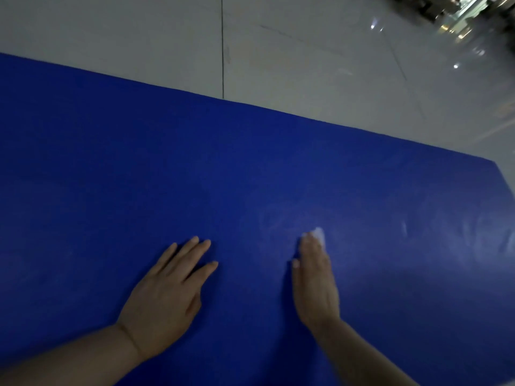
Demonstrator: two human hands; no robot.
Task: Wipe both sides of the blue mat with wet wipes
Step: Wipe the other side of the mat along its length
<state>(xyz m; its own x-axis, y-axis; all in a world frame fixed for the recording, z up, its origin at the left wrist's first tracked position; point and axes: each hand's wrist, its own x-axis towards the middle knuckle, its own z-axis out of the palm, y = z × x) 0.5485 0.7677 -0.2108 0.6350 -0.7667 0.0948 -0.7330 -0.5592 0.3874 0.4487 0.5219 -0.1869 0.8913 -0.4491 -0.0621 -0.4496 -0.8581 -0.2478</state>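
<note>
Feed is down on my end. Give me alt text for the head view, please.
Two bare hands rest on a large blue mat spread over a pale tiled floor. The left hand lies flat, fingers spread; the right hand presses a small white wet wipe under its straight fingers.

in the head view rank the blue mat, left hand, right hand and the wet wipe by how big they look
1. Flat blue mat, far the largest.
2. Left hand and right hand, look alike; not ranked.
3. White wet wipe, smallest; only a bit shows past the right fingertips.
</note>
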